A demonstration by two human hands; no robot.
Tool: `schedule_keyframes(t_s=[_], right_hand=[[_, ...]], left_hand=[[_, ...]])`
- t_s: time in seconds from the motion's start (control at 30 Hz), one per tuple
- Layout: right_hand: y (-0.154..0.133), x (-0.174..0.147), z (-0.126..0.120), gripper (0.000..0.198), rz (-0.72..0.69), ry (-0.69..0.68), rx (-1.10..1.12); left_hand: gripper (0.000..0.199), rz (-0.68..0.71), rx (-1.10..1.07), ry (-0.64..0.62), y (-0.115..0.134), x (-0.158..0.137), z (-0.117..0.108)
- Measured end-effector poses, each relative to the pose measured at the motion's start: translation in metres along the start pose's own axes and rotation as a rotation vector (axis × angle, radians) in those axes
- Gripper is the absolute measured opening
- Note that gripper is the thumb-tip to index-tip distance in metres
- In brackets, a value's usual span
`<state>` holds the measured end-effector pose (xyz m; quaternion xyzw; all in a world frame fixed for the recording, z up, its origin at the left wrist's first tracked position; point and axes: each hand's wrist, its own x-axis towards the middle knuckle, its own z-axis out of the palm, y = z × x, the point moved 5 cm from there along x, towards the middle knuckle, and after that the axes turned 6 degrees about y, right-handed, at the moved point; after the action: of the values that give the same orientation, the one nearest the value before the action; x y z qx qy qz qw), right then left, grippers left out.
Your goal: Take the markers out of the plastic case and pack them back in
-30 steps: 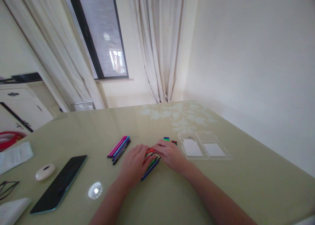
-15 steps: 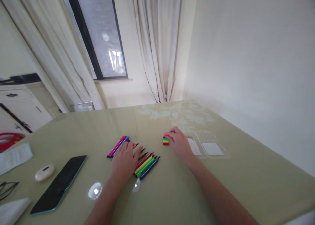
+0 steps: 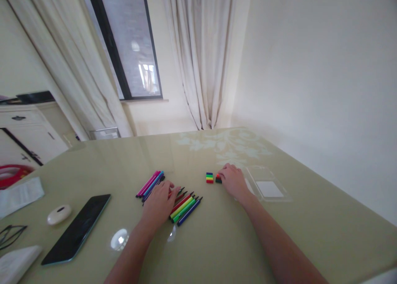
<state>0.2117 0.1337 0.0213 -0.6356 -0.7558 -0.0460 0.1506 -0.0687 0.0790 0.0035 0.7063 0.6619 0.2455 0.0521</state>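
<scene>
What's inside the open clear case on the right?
A white panel shows in the right half of the clear case. In the left half only a strip of white shows; the right hand and forearm cover most of the rest.

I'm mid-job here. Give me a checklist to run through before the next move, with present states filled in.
1. Left hand over the felt-tip pens: ok.
2. Right hand at the orange cap: ok.
3. Firm pinch on that cap: cannot tell, the contact is hidden.
4. Blue, green, yellow and red caps grouped together: ok.
5. Blue felt-tip pen capped: not ok, its dark tip is bare.
6. Clear case open: ok, partly hidden by the right hand.
</scene>
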Motion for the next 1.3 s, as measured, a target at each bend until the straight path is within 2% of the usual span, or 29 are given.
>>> schedule_keyframes(t_s=[0.1, 0.17, 0.27, 0.33, 0.43, 0.5, 0.67, 0.77, 0.9, 1.07, 1.2, 1.3], right_hand=[[0.000, 0.000, 0.001, 0.033, -0.014, -0.020, 0.025], [0.001, 0.000, 0.002, 0.033, -0.020, -0.040, 0.032], [0.000, 0.000, 0.000, 0.028, -0.023, -0.067, 0.033], [-0.001, -0.001, -0.002, 0.027, -0.042, -0.087, 0.037], [-0.004, -0.001, -0.004, 0.031, -0.079, -0.123, 0.038], [-0.004, -0.001, -0.005, 0.034, -0.086, -0.130, 0.042], [-0.005, -0.002, -0.006, 0.018, -0.087, -0.145, 0.091], [-0.005, -0.002, -0.006, 0.018, -0.095, -0.148, 0.108], [-0.004, 0.000, -0.007, 0.018, -0.094, -0.097, 0.105], [-0.018, -0.001, -0.022, 0.024, -0.116, 0.080, 0.229], [-0.053, -0.016, -0.035, 0.037, -0.358, 0.184, 0.441], [-0.077, -0.028, -0.033, 0.030, -0.508, 0.145, 0.443]], left_hand=[[0.033, -0.020, -0.039, -0.005, 0.001, 0.002, -0.002], [0.030, -0.074, -0.009, 0.041, -0.004, 0.004, -0.009], [0.026, -0.158, 0.179, 0.157, -0.015, 0.004, -0.025], [0.026, -0.194, 0.344, 0.181, -0.021, 0.003, -0.032], [0.025, -0.219, 0.469, 0.139, -0.025, 0.001, -0.036], [0.023, -0.223, 0.466, 0.111, -0.027, 0.001, -0.035], [0.021, -0.233, 0.419, 0.080, -0.028, 0.002, -0.030], [0.023, -0.226, 0.407, 0.075, -0.028, 0.002, -0.028], [0.022, -0.151, 0.365, 0.111, -0.020, 0.003, -0.027], [0.017, 0.006, 0.087, 0.141, 0.006, 0.005, -0.021], [0.019, 0.200, -0.042, 0.101, 0.036, -0.002, -0.014], [0.023, 0.309, -0.049, 0.080, 0.052, -0.010, -0.012]])
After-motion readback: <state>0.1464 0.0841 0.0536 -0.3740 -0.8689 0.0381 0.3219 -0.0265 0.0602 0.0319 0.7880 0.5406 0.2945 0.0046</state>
